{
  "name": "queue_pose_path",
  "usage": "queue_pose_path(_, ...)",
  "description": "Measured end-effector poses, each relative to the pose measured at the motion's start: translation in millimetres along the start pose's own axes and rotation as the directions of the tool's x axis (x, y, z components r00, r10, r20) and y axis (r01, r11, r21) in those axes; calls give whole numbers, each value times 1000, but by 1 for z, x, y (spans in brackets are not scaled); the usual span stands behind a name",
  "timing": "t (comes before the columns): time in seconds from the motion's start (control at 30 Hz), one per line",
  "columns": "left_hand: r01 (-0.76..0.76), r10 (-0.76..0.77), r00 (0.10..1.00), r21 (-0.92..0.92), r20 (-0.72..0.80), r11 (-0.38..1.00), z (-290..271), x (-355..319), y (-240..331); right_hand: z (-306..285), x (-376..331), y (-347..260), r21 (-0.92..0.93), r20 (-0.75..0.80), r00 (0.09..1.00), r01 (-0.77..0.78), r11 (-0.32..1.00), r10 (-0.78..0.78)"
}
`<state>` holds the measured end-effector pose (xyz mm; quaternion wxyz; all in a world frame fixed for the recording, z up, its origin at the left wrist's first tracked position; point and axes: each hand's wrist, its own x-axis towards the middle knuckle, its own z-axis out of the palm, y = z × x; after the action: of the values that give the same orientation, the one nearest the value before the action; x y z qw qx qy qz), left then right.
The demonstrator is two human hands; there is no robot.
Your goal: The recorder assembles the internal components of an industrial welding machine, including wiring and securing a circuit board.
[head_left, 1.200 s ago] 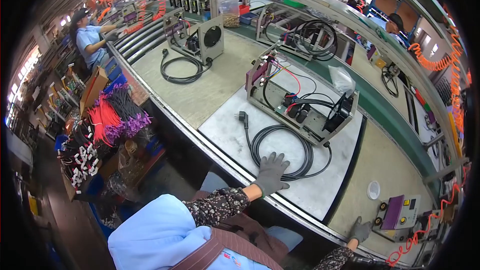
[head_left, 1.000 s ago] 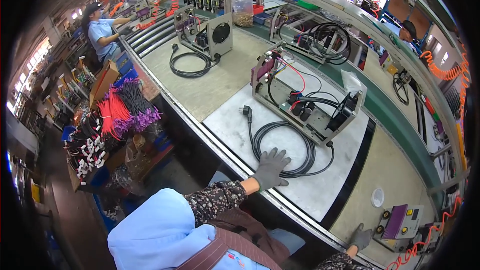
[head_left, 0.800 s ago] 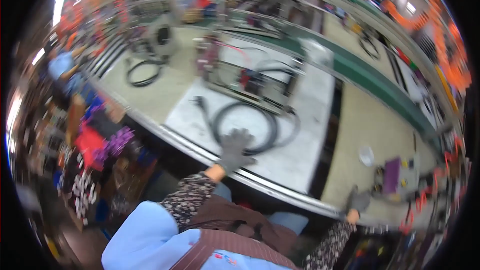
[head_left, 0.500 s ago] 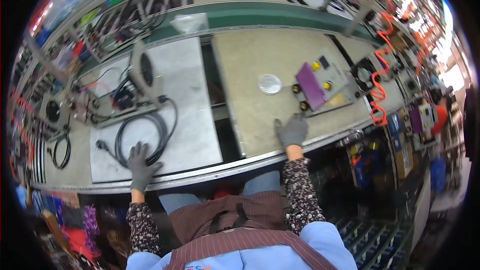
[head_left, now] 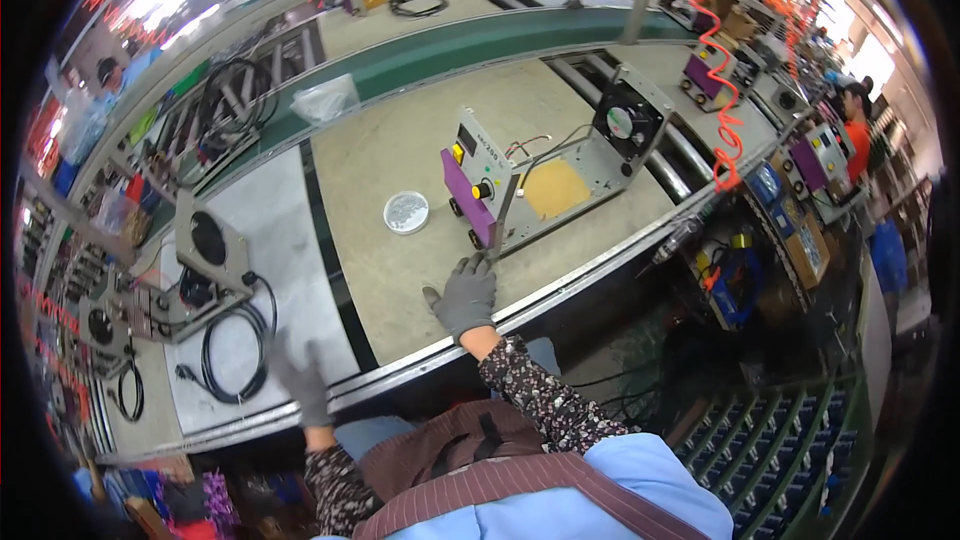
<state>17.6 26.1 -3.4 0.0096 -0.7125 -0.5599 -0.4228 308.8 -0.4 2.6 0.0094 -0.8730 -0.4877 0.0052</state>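
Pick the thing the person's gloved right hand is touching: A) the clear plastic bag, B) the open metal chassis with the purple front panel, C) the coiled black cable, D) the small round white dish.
B: the right hand rests fingertips against the lower front corner of the purple-fronted chassis; the dish lies apart.

A small round white dish (head_left: 406,212) sits on the beige mat, well apart from a crumpled clear plastic bag (head_left: 325,97) by the green belt (head_left: 480,40). Further left, on the grey mat — another open unit with a round fan (head_left: 207,245) and a coiled black cable (head_left: 238,340). An orange spiral hose (head_left: 716,60) hangs to the right — below it, blue crates (head_left: 745,270).
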Motion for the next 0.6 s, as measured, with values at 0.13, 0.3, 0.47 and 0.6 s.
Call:
queue_pose_path(0.13, 34, 19, 965, -196, 261, 980, 64, -22, 91, 12, -11, -8, 54, 13, 991, 130, 990, -131)
queue_pose_path(0.3, 367, -217, 899, -381, 381, 849, 92, -31, 125, 18, -26, -23, 105, -40, 942, 335, 936, -333)
queue_pose_path(0.47, 434, -341, 888, -316, 309, 844, 81, -41, 105, -1, -20, 28, 774, -122, 709, 506, 381, -694)
queue_pose_path(0.6, 222, -192, 962, -147, 193, 964, 71, -63, 120, -15, 16, 183, 919, -392, 904, 393, -31, -168)
